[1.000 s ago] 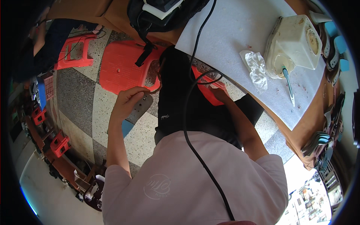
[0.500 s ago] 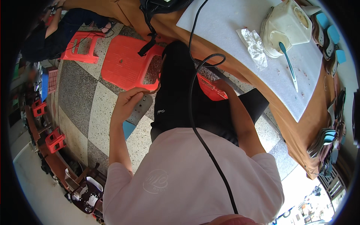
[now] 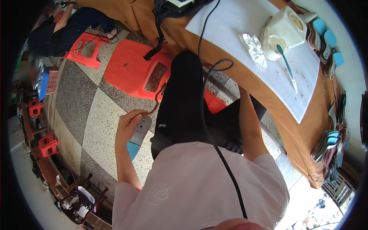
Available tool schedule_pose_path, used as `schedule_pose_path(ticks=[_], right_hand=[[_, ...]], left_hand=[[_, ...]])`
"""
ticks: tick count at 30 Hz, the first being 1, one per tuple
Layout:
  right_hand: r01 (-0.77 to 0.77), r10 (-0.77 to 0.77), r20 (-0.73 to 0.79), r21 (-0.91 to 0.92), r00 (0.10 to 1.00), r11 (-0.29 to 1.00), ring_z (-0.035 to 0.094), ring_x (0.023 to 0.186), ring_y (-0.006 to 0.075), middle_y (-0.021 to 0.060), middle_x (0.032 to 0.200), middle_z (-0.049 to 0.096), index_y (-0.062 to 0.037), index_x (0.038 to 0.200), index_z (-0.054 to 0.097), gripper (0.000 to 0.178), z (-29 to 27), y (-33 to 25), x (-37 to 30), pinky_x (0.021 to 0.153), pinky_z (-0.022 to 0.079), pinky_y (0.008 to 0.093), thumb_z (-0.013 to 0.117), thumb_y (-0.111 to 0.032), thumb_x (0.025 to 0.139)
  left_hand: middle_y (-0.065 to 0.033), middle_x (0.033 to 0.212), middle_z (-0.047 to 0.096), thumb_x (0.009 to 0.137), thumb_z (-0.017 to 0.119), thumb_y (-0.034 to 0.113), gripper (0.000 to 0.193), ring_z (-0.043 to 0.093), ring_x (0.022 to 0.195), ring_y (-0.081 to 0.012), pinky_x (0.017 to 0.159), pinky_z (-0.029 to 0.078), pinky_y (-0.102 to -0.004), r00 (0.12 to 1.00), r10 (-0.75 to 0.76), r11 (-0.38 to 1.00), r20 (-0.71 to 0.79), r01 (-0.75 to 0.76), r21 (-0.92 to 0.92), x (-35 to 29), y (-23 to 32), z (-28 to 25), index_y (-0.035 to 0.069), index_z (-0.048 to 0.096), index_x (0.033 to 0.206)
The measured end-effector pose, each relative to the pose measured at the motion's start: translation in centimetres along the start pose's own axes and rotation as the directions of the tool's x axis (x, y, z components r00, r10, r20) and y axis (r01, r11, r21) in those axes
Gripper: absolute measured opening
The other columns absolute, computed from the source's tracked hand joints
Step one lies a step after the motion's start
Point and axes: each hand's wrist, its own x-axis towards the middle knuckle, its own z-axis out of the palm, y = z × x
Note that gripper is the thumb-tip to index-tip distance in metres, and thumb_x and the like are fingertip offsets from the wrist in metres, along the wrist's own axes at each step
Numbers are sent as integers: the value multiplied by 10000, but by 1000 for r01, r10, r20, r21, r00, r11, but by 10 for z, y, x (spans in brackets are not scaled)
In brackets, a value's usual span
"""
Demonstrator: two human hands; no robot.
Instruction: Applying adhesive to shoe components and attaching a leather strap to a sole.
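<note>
My left hand [image 3: 128,123] is closed, thumb against fingers, beside my left thigh. From it hangs a grey insole-like piece [image 3: 142,128] with small holes and a light blue end [image 3: 133,150]. A thin brown strip [image 3: 156,105] runs from the fingers up toward the red stool [image 3: 124,69]. My right forearm [image 3: 251,126] reaches forward to the edge of the brown-covered table [image 3: 226,48]. The right hand itself is hidden by the table's cover, so its fingers do not show. Between my legs a red plastic thing [image 3: 214,102] is partly visible.
On the white board [image 3: 214,27] stand a cream container [image 3: 283,28] with a teal-tipped brush [image 3: 287,69] and crumpled foil [image 3: 253,51]. Stacked insole-like pieces [image 3: 326,143] line the table's right. A black cable [image 3: 203,99] crosses my body. Another person [image 3: 76,27] sits far left.
My right hand has moved forward, out of sight under the table edge; before, it was by the red plastic thing. My left hand keeps its hold. The whole view has shifted slightly.
</note>
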Motion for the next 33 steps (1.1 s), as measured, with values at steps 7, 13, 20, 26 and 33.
schedule_pose_path(ticks=[7, 13, 20, 26, 33], right_hand=[[-72, 66, 76, 78, 995, 994, 558, 782, 187, 89, 881, 572, -115, 968, 534, 405, -27, -19, 45, 660, 408, 400, 466, -458, 764], [-178, 148, 198, 143, 969, 974, 557, 790, 189, 89, 889, 572, -117, 979, 528, 410, -32, -32, 57, 665, 404, 407, 463, -461, 765], [-302, 216, 360, 202, 907, 931, 556, 800, 191, 89, 899, 571, -120, 993, 521, 417, -29, -49, 73, 672, 400, 415, 459, -464, 766], [-509, 347, 498, 235, 794, 828, 555, 808, 193, 89, 908, 571, -122, 1004, 515, 423, -25, -28, 51, 677, 396, 422, 456, -467, 767], [-761, 488, 652, 221, 580, 610, 553, 818, 195, 89, 918, 571, -124, 1018, 508, 430, -16, 30, 4, 684, 392, 430, 452, -470, 768]], left_hand=[[-42, 793, 576, 810, 440, 29, 169, 500, 744, -71, 671, 395, -201, 997, 73, 997, -5, -74, -4, -12, -10, 7, -29, 561, 912], [-46, 805, 583, 809, 435, 23, 172, 511, 751, -78, 677, 398, -203, 993, 92, 995, -79, -95, -38, -33, -27, 9, -28, 563, 912], [-44, 816, 586, 808, 440, 30, 174, 513, 749, -78, 680, 399, -209, 994, 72, 997, -80, -75, -33, -45, -26, 10, -22, 568, 914], [-41, 812, 579, 807, 441, 38, 174, 510, 748, -81, 684, 396, -212, 986, 147, 988, -84, -142, 64, -35, -13, 6, -22, 573, 904], [-46, 824, 576, 821, 434, 64, 180, 506, 775, -86, 704, 388, -209, 993, 117, 992, -4, -117, 44, -23, 11, 7, -29, 561, 909]])
